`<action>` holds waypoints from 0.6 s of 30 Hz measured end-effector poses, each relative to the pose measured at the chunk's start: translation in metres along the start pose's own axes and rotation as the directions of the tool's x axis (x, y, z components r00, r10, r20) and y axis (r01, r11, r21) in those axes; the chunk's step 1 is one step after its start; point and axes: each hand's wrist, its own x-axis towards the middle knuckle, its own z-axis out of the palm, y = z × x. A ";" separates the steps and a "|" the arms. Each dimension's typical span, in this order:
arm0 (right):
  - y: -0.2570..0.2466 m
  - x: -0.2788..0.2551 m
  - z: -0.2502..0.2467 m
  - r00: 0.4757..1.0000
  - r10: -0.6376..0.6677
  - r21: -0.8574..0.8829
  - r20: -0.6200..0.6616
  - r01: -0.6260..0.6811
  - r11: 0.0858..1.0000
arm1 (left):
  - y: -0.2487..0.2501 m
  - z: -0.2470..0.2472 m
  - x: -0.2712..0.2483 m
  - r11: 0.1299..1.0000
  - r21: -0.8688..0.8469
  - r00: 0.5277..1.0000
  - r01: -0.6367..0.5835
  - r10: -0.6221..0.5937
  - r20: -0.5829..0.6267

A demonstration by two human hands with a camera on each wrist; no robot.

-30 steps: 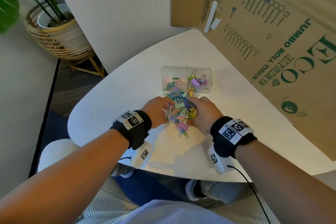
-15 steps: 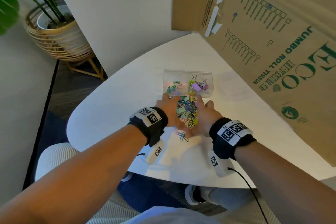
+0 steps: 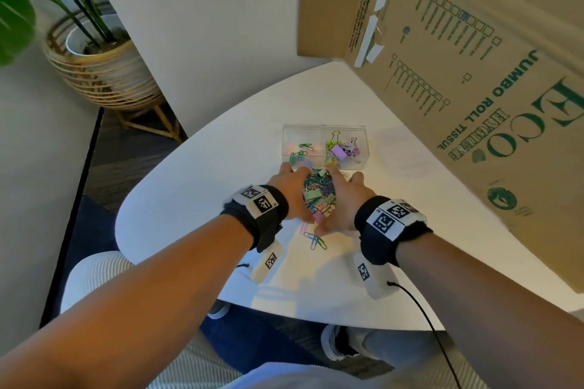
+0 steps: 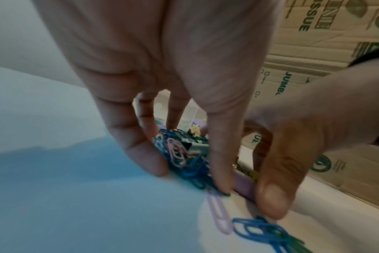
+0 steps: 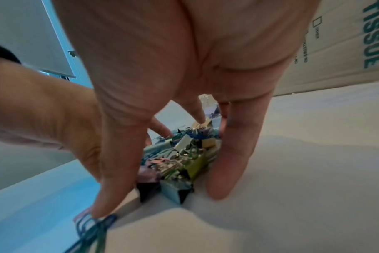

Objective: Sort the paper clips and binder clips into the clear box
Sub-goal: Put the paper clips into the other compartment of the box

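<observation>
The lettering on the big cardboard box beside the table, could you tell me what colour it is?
Dark green lettering on the brown cardboard box, clearest in the head view.

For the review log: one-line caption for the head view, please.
Left hand and right hand corral mixed clips toward the clear box; stray paper clips lie behind.

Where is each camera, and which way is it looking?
Head: on the person's head, looking forward and down at the table, clear box and clips; both forearms, left hand and right hand show.
Left wrist: under the left hand, looking along its fingers at the clips.
Right wrist: under the right hand, looking along its fingers.
All three views show the clips between both hands.
</observation>
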 end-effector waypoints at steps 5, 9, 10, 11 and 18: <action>-0.010 0.005 -0.004 0.999 -0.029 -0.028 -0.012 0.029 0.999 | 0.006 0.004 0.005 0.996 -0.073 0.997 -0.055 0.051 -0.061; -0.012 0.010 -0.004 0.999 -0.026 0.003 -0.029 0.026 1.000 | 0.003 0.004 0.001 0.962 -0.250 0.989 -0.114 0.086 -0.118; -0.012 0.011 -0.003 0.999 -0.027 0.019 -0.037 0.027 0.999 | 0.001 0.005 0.000 0.944 -0.313 0.989 -0.109 0.072 -0.129; -0.012 0.011 -0.003 0.999 -0.026 0.035 -0.043 0.028 0.999 | -0.001 0.006 -0.001 0.923 -0.372 0.989 -0.101 0.053 -0.139; -0.016 0.016 0.003 0.995 -0.017 0.058 -0.096 0.022 0.998 | 0.006 0.018 -0.011 0.890 -0.428 0.986 -0.158 0.117 -0.120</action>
